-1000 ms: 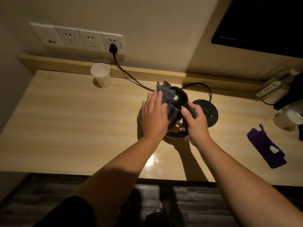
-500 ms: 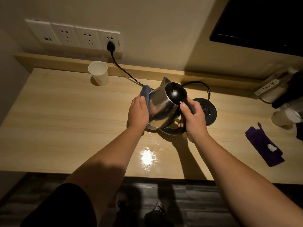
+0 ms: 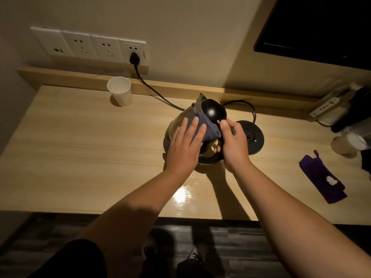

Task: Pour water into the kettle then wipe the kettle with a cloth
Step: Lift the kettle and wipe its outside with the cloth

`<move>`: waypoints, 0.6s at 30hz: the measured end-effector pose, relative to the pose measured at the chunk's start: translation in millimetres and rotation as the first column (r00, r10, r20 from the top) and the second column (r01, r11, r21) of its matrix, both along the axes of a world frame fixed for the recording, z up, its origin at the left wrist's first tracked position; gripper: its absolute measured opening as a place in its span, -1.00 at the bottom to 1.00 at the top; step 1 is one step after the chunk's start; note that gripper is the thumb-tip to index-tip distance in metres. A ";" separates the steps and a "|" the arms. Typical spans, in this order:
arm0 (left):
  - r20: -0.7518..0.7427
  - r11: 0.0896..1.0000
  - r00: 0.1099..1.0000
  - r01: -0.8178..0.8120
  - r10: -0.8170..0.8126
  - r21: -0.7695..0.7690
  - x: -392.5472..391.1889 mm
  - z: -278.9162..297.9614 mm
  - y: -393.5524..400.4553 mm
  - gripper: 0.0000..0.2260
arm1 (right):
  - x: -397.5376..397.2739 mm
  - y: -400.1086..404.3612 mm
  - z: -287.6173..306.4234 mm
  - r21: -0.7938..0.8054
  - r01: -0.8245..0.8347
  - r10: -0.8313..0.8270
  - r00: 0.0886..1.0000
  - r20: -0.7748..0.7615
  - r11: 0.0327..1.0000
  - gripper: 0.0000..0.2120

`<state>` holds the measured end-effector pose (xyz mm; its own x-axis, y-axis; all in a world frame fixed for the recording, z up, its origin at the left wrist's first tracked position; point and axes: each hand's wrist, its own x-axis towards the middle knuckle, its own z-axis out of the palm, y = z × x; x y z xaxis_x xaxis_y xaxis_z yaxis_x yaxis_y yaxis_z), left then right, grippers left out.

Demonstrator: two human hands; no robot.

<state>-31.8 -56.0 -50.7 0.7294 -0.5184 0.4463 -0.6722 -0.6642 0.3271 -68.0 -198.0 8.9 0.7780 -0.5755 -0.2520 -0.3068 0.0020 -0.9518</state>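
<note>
Print on the paper cup (image 3: 120, 92) is too faint to read. The kettle (image 3: 174, 127) sits on the wooden desk (image 3: 80, 147), off its base (image 3: 252, 136), tilted, spout toward the wall. The left hand (image 3: 185, 145) presses a grey cloth (image 3: 208, 127) flat against its side, fingers straight; the right hand (image 3: 233, 144) grips the handle.

This looks like a hotel or guest room. A light wooden desk (image 3: 80, 147) runs along a beige wall; at upper left sits a row of white wall sockets (image 3: 90, 47), below it a white paper cup (image 3: 120, 91). A dark flat screen (image 3: 321, 27) fills the upper right, and a round black kettle base (image 3: 253, 137) stands right of centre.
</note>
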 end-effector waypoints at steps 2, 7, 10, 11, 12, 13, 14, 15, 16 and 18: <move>0.029 0.998 0.999 0.039 -0.040 0.056 0.2 -0.9 5.5 -0.33 | 1.4 1.5 -0.4 -0.027 -0.009 0.009 1.000 -0.004 1.000 -0.58; 0.036 0.996 0.999 0.029 -0.032 0.083 4.8 16.5 6.5 -0.38 | 4.2 1.5 0.1 -0.034 0.011 -0.010 1.000 0.009 0.999 -0.55; 0.028 0.993 0.998 0.055 -0.058 0.103 1.9 18.6 9.4 -0.38 | 5.1 -0.7 0.2 -0.027 0.006 -0.006 1.000 0.012 1.000 -0.56; 0.022 0.992 0.998 0.064 -0.067 0.109 -1.1 17.1 11.7 -0.37 | 5.6 -1.4 0.7 -0.023 0.010 -0.009 1.000 0.011 1.000 -0.57; 0.017 0.990 0.997 0.073 -0.075 0.119 -5.0 14.2 14.9 -0.35 | 6.0 -1.9 1.0 -0.023 0.015 -0.015 1.000 0.009 1.000 -0.58; 0.013 0.988 0.997 0.078 -0.081 0.135 -9.1 10.6 18.6 -0.34 | 6.5 -2.3 1.4 -0.030 0.018 -0.017 1.000 0.007 0.999 -0.58; 0.006 0.984 0.997 0.078 -0.080 0.157 -13.1 7.0 22.5 -0.32 | 6.8 -2.0 1.5 -0.039 0.014 -0.013 1.000 0.004 0.999 -0.58; -0.006 0.980 0.997 0.074 -0.074 0.182 -16.3 3.3 26.5 -0.30 | 7.2 -1.0 1.4 -0.045 0.004 -0.004 1.000 0.001 0.999 -0.59; -0.023 0.976 0.998 0.067 -0.064 0.206 -18.3 -0.8 30.4 -0.29 | 7.6 0.7 1.1 -0.047 -0.007 0.007 1.000 0.002 0.999 -0.59; -0.062 0.967 0.997 0.054 -0.040 0.247 -20.5 -7.8 39.0 -0.28 | 8.7 5.0 1.2 -0.053 -0.024 0.025 1.000 0.009 0.998 -0.63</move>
<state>-52.3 -17.0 -58.4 0.7215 -0.6425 0.2581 -0.6902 -0.6973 0.1936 -59.3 -193.0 10.0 0.7945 -0.5684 -0.2138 -0.2967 -0.0562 -0.9533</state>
